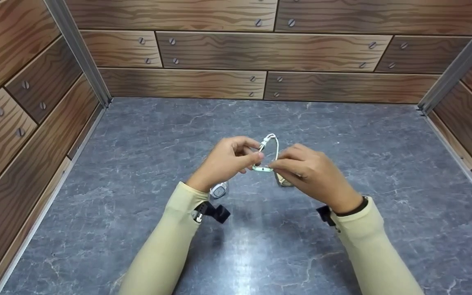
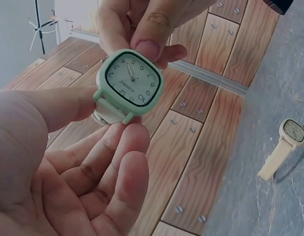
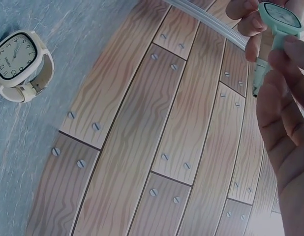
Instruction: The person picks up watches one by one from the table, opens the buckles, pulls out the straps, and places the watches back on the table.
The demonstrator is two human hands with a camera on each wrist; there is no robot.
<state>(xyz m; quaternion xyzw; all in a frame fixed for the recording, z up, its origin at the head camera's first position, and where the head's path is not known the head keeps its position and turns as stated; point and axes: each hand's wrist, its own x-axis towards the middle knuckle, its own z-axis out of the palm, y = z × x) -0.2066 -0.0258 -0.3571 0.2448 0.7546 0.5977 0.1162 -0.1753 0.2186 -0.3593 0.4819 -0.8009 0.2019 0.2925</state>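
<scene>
Both hands hold a mint-green wristwatch [image 2: 135,81] above the table. Its strap [image 1: 277,146] forms a closed loop that rises over the case in the head view. My left hand [image 1: 228,159] pinches one side of the watch between thumb and fingers. On the opposite side my right hand [image 1: 307,172] pinches it where strap meets case. The dial faces the left wrist camera. Below, on the table, a white wristwatch [image 1: 218,191] lies near my left wrist. A cream wristwatch [image 2: 292,132] rests by the right hand, which partly hides it in the head view.
A grey marble-patterned tabletop [image 1: 158,135] spreads under the hands. Wood-plank panels [image 1: 273,51] with printed screws enclose it at the back and both sides. Metal posts [image 1: 82,53] stand at the back corners. Dark wrist straps [image 1: 215,211] sit over the pale sleeves.
</scene>
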